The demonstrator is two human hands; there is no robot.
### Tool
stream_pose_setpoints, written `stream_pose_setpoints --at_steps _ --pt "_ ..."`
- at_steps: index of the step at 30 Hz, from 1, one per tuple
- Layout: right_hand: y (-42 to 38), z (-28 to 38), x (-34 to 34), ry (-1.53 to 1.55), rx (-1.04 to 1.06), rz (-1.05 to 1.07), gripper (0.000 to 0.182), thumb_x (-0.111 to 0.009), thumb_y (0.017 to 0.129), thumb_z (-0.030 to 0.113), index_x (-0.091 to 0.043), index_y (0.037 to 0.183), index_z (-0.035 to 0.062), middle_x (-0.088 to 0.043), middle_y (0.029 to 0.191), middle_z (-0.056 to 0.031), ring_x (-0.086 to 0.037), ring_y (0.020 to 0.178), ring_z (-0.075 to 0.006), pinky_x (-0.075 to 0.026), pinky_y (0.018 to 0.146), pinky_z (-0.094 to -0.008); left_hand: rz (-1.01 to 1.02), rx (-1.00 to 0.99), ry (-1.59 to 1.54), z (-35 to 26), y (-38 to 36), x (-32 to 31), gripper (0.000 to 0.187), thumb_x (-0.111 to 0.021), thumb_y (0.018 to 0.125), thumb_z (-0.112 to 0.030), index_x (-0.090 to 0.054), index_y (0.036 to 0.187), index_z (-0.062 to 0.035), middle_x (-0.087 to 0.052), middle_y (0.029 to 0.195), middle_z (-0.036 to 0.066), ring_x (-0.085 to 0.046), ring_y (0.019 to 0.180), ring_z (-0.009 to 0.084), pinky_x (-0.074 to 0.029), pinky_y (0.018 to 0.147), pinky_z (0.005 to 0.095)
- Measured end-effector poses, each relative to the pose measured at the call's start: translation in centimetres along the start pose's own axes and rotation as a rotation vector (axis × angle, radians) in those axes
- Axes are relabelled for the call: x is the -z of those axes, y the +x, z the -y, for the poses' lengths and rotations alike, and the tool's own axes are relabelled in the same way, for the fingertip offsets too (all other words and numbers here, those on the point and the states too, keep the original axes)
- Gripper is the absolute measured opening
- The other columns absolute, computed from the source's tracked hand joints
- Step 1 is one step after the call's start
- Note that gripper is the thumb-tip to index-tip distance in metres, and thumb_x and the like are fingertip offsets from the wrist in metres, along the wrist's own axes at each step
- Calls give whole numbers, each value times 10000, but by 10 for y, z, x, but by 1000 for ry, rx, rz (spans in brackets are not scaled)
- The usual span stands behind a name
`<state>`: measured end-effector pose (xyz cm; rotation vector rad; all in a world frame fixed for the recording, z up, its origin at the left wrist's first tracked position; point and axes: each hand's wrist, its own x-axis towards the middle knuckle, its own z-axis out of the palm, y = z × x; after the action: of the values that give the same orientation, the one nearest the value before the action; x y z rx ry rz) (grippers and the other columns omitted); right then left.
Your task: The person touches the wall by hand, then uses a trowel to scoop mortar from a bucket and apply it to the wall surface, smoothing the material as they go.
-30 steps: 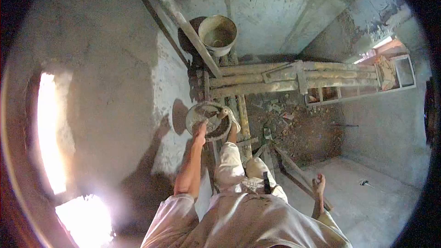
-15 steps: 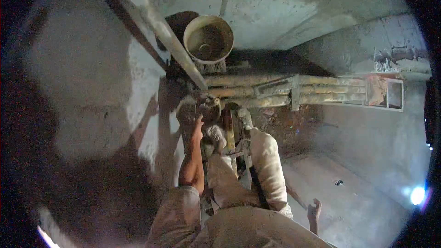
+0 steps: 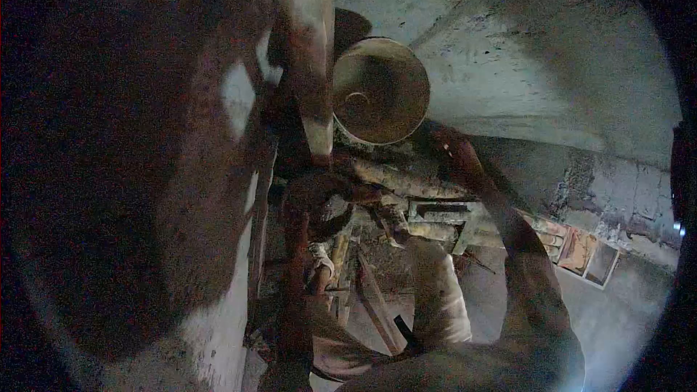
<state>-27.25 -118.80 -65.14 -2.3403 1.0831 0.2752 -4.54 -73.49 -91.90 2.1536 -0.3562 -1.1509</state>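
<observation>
A round, deep bucket point(image 3: 399, 76) with a pale rim stands in the upper middle, its open mouth facing me. My right arm stretches up from the lower right, and my right hand point(image 3: 441, 139) is at the bucket's lower right rim, its fingers lost in shadow. To the bucket's left, a long pale pole point(image 3: 312, 43) runs down from the top edge. In deep shadow below the pole's lower end is my left hand point(image 3: 301, 192). Its fingers cannot be made out, nor whether it touches the pole.
A rough wall point(image 3: 203, 247) fills the left side. Lower down are my pale trouser leg point(image 3: 443, 283) and narrow wooden pieces point(image 3: 377, 297). A small framed panel point(image 3: 592, 258) lies at the right, beyond several pale bars. Rough plaster point(image 3: 508, 65) lies behind the bucket.
My right hand has come up from the lower right to the bucket's rim. My view has turned and moved nearer, so the pole looks more upright and the bucket larger. The scene is darker.
</observation>
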Motion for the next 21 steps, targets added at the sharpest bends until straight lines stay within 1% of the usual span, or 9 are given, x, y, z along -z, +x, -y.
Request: stream_pose_setpoints --at_steps 1,4,7,12,15,17,18,20,21 --pt "62 2 -10 14 -37 148 468 -575 937 337 -496 1302 57 -528 1326 -116 -521 1178 -288 -409 1004 -423 -28 -29 7 1 0 5 537 -529 922 -407 -373 1331 -96 -392 1331 138 -511 1106 281 -394 956 455" --pt "191 2 -69 -198 -9 286 462 -569 940 328 -485 1308 60 -535 1310 -124 -534 1153 -293 -422 985 -427 -107 -116 29 11 9 20 410 -556 913 -349 -471 1214 -84 -473 1193 130 -543 1006 263 -432 891 434" --pt "251 2 -115 -313 41 334 457 -563 944 318 -474 1313 64 -542 1293 -132 -546 1128 -298 -435 967 -432 -182 -215 118 28 11 32 292 -582 904 -291 -570 1097 -72 -555 1055 121 -575 907 245 -469 826 412" --pt "290 -9 -157 -419 89 362 449 -553 950 302 -457 1322 70 -554 1265 -144 -567 1087 -306 -457 937 -439 -279 -101 -14 1 18 35 160 -609 894 -196 -667 880 -47 -631 818 90 -600 782 225 -504 737 376" --pt "299 -14 -163 -451 122 370 444 -547 954 292 -446 1327 73 -561 1248 -152 -579 1062 -311 -470 918 -443 -599 -290 -588 -38 6 23 219 -631 884 -215 -616 785 -20 -600 757 88 -538 662 195 -467 634 346" --pt "300 -16 -163 -460 151 373 442 -543 956 286 -439 1331 76 -565 1237 -157 -587 1045 -315 -479 906 -446 -509 -98 -176 -46 4 34 235 -646 879 -226 -596 824 -3 -567 715 69 -485 633 180 -429 610 327" --pt "300 -19 -165 -481 163 375 440 -541 958 283 -435 1332 77 -568 1231 -160 -591 1037 -316 -483 900 -447 -538 -74 -194 -39 4 31 235 -646 879 -226 -596 824 -3 -567 715 69 -485 633 180 -429 610 327" --pt "302 -20 -161 -486 199 375 438 -537 960 276 -428 1336 79 -572 1220 -165 -599 1020 -320 -492 888 -450 -631 -269 -220 -30 9 24 253 -640 888 -263 -600 912 -14 -554 701 61 -465 637 175 -418 614 329" --pt "302 -19 -156 -483 217 365 437 -535 961 273 -424 1338 80 -575 1215 -167 -603 1012 -321 -496 882 -451 -626 -15 -198 -56 3 27 265 -642 886 -275 -595 950 -22 -566 731 77 -487 664 187 -430 635 345"
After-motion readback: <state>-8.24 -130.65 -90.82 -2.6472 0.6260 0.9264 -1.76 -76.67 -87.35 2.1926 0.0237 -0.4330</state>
